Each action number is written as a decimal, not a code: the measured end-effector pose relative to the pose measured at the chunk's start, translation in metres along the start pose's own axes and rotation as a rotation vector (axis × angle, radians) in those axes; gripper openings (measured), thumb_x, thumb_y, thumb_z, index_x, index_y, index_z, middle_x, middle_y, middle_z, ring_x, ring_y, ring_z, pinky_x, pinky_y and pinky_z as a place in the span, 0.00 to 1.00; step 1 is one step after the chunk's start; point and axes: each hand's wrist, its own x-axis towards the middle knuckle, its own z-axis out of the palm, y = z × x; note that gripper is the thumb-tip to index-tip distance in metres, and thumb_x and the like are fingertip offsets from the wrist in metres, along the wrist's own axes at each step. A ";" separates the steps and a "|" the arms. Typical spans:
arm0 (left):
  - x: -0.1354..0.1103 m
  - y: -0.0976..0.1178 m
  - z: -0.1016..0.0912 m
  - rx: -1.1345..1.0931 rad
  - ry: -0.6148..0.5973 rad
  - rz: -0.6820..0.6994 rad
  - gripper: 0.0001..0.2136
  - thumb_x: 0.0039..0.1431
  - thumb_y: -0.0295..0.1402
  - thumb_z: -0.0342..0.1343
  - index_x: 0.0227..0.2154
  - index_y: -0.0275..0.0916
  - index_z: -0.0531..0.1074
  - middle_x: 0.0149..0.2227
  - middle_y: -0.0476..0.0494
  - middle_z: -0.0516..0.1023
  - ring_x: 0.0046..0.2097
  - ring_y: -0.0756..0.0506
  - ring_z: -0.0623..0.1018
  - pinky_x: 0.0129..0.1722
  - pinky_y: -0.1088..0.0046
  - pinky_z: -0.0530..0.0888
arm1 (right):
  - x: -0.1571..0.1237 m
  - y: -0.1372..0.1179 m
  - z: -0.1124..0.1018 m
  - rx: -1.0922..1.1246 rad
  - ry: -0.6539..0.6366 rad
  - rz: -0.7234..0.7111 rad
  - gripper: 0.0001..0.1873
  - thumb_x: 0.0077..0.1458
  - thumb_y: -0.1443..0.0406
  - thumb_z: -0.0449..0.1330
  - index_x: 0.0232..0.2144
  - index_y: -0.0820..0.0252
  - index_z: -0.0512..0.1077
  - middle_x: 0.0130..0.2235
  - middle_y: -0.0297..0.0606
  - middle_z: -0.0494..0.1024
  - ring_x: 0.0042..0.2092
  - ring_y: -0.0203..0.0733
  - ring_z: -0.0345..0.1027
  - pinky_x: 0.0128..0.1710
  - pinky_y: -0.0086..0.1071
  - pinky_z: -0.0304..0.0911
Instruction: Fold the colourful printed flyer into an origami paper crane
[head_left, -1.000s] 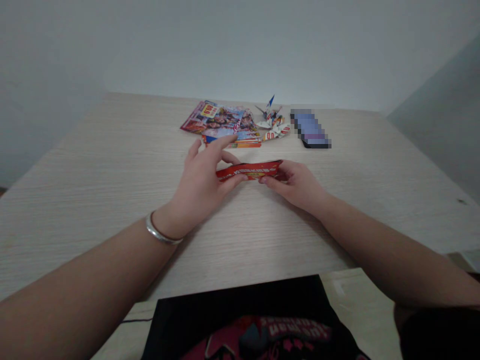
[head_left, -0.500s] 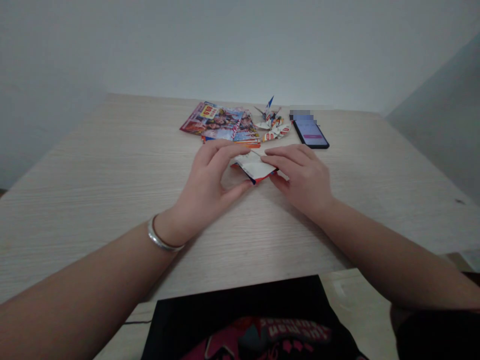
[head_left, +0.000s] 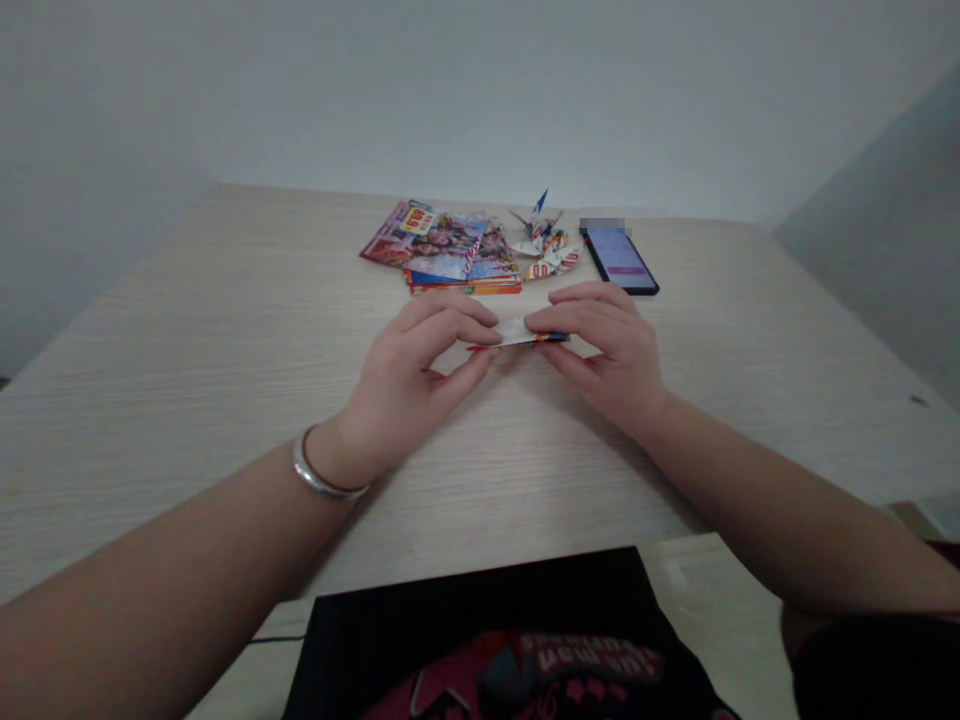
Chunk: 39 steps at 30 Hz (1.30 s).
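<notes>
A small folded piece of printed paper (head_left: 519,333), white on top with red and blue edges, lies flat just above the wooden table (head_left: 225,330). My left hand (head_left: 416,375) pinches its left end between thumb and fingers. My right hand (head_left: 600,345) pinches its right end, fingers curled over the top. A silver bangle (head_left: 319,475) sits on my left wrist.
Behind my hands lies a stack of colourful printed sheets (head_left: 442,250). Folded paper cranes (head_left: 544,245) stand to its right, and a phone (head_left: 621,262) with a lit screen lies further right. The table's near edge runs just above my dark shirt (head_left: 487,650).
The paper was a long red strip held up between both hands; it has been folded over to show its white side and pressed down flatter. Both hands have closed in over it.
</notes>
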 end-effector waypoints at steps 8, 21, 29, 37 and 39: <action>-0.004 -0.003 -0.003 0.096 -0.072 0.086 0.04 0.64 0.30 0.60 0.41 0.44 0.77 0.38 0.50 0.84 0.40 0.47 0.83 0.57 0.59 0.73 | -0.001 -0.005 0.000 0.094 -0.021 -0.002 0.08 0.59 0.63 0.65 0.42 0.51 0.81 0.37 0.33 0.84 0.48 0.45 0.76 0.50 0.41 0.71; -0.005 -0.003 -0.004 0.201 -0.148 0.012 0.07 0.66 0.35 0.56 0.37 0.48 0.79 0.36 0.52 0.86 0.36 0.47 0.83 0.56 0.57 0.74 | -0.002 -0.014 0.005 0.343 0.019 0.169 0.02 0.59 0.62 0.65 0.36 0.52 0.76 0.39 0.35 0.85 0.47 0.42 0.78 0.50 0.43 0.72; -0.004 0.000 -0.004 0.308 -0.171 0.073 0.07 0.66 0.35 0.55 0.34 0.45 0.78 0.33 0.51 0.85 0.34 0.47 0.82 0.54 0.59 0.74 | 0.003 -0.016 0.007 0.358 0.006 0.108 0.02 0.57 0.63 0.66 0.33 0.53 0.76 0.36 0.34 0.84 0.40 0.41 0.77 0.46 0.42 0.70; -0.006 -0.004 -0.005 0.284 -0.179 0.069 0.08 0.67 0.37 0.55 0.38 0.45 0.79 0.35 0.51 0.85 0.35 0.47 0.83 0.57 0.58 0.73 | -0.001 -0.016 0.007 0.357 0.019 0.183 0.02 0.59 0.63 0.64 0.34 0.54 0.76 0.35 0.35 0.83 0.41 0.41 0.76 0.44 0.40 0.71; -0.007 -0.006 -0.005 0.269 -0.184 0.063 0.08 0.68 0.38 0.54 0.40 0.45 0.79 0.37 0.50 0.86 0.36 0.47 0.84 0.59 0.58 0.72 | -0.002 -0.016 0.008 0.378 0.042 0.195 0.02 0.58 0.63 0.64 0.34 0.54 0.76 0.35 0.35 0.82 0.41 0.40 0.76 0.43 0.39 0.71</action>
